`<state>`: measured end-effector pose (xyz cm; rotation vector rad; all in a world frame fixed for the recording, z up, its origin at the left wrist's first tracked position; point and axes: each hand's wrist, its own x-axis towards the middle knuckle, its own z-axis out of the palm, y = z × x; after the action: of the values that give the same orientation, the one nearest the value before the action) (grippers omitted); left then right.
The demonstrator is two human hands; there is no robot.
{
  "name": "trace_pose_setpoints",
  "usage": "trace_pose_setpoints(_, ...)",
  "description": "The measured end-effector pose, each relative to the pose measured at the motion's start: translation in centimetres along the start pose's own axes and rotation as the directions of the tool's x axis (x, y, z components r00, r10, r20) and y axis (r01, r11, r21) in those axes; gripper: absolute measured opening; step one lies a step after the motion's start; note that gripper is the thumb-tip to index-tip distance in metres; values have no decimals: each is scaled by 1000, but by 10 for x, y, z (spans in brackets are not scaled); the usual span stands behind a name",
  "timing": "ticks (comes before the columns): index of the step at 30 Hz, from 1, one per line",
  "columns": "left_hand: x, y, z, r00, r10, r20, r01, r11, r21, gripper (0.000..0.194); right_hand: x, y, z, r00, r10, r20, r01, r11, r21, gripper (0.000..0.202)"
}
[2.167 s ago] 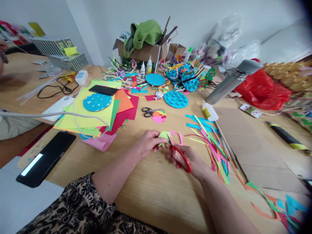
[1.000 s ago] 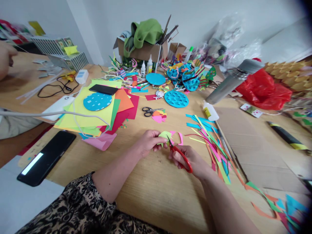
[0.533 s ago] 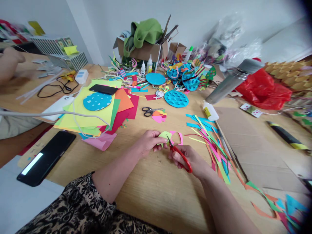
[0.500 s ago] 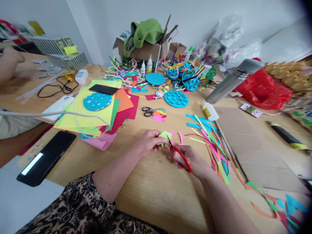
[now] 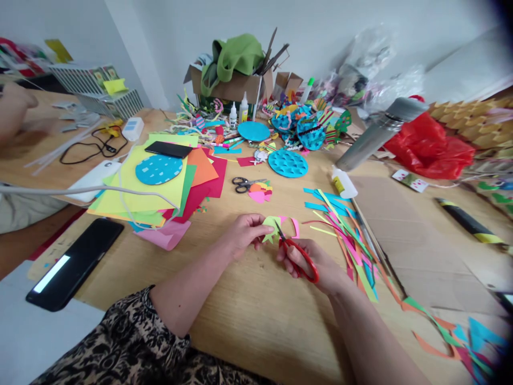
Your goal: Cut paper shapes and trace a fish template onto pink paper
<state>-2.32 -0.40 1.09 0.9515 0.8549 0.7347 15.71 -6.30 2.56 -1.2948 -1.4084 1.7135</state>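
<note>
Between thumb and fingers, my left hand [image 5: 249,233] pinches a small light-green paper piece [image 5: 271,231] with a jagged lower edge. My right hand [image 5: 306,262] is closed around red-handled scissors [image 5: 308,267], their dark blades at the right part of the green paper. Just behind the blades lies a curved pink paper offcut [image 5: 295,228]. Farther back on the table are black-handled scissors [image 5: 241,185] beside a small pile of pink, orange and yellow paper cutouts [image 5: 259,194].
Coloured paper sheets [image 5: 132,190] lie at left, bearing a black phone [image 5: 168,149] and a blue disc [image 5: 158,169]. Paper strips [image 5: 350,235], a glue bottle [image 5: 343,183] and cardboard [image 5: 404,240] are at right. A steel flask [image 5: 372,136] stands behind. Another person's hand [image 5: 16,107] shows far left.
The green paper has turned in my left hand, so more of its jagged lower edge shows. The red scissors' handles have spread wider and shifted slightly right.
</note>
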Motion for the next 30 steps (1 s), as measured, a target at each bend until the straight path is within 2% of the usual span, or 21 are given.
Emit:
trace_pose_setpoints(6,0,0,0,1000,-27,1,27,1000,-4,31,0,2,0,1000,0,15,0,1000,24,60)
trace_pose_setpoints(30,0,-1,-1,999,6,31,-7,999,32,26,0,-1,1,1000,-7,28,7,1000,19,60)
